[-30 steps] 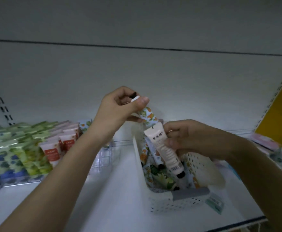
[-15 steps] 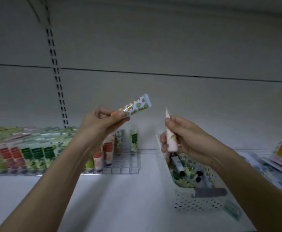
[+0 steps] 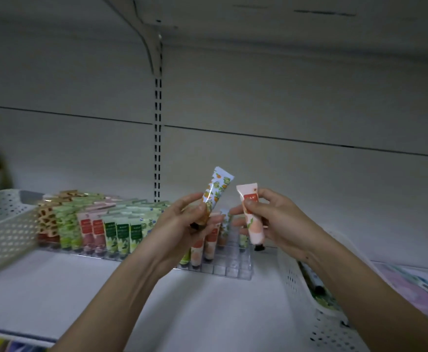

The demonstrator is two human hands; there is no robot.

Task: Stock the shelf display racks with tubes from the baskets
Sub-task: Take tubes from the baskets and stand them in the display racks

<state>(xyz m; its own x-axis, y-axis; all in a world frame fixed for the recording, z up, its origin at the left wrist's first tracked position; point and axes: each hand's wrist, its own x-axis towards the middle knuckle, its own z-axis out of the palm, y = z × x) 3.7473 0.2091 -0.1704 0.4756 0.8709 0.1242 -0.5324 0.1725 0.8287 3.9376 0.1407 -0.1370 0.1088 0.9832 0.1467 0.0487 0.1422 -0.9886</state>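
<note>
A: So, from the head view, what have I got in each grip?

B: Your left hand (image 3: pixel 182 224) is curled round the lower end of a tube printed with orange fruit and green leaves (image 3: pixel 216 193), crimped end up and tilted to the right. Your right hand (image 3: pixel 274 219) pinches a peach tube with a red label (image 3: pixel 251 214), thumb across its front, dark cap pointing down.

A: I see both raised in front of the shelf back wall. Are the two tubes touching?

B: No, they sit just beside each other, a narrow gap between the tops.

A: And the rack?

B: The clear display rack (image 3: pixel 233 269) stands on the white shelf (image 3: pixel 207 313) behind and below your hands. Its left part is packed with upright tubes (image 3: pixel 121 235) in green, red and leaf prints; the cells at the right front corner are bare (a few peach ones stand behind your left wrist).

A: Baskets?

B: One white perforated basket (image 3: pixel 7 224) at the far left, blurred, touching the rack's end as far as I can tell. Another white basket (image 3: pixel 299 295) is under your right forearm, with tubes lying in it.
</note>
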